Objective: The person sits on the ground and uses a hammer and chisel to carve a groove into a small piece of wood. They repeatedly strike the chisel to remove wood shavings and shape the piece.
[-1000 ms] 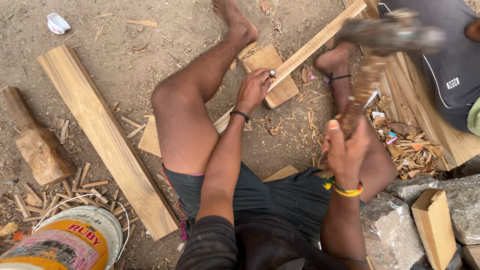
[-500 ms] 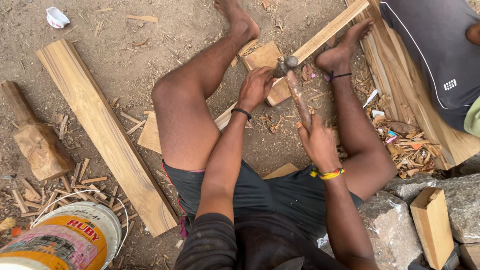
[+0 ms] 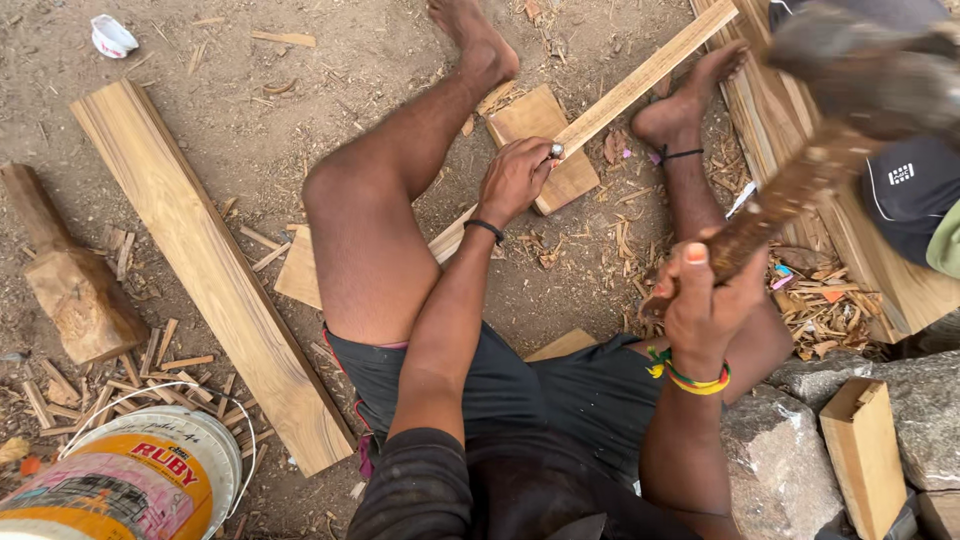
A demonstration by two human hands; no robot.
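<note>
Where bare dirt ground [image 3: 300, 80] meets the lower left corner stands a plastic bucket [image 3: 140, 485], contents unseen. Left hand [image 3: 515, 180] clenched, pinning a small metal chisel [image 3: 556, 151] on a wooden block [image 3: 545, 140]. Right hand [image 3: 705, 300] clenched around raised hammer [image 3: 800, 185]. Plank [image 3: 210, 270], shavings alongside.

The right hand [image 3: 705, 300] has swung the hammer [image 3: 850, 90] up off the chisel [image 3: 556, 150].

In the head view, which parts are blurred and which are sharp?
Head view: the raised hammer in the right hand is smeared by motion blur; the left hand on the wood block is sharp; daylight is soft, with no glare.
</note>
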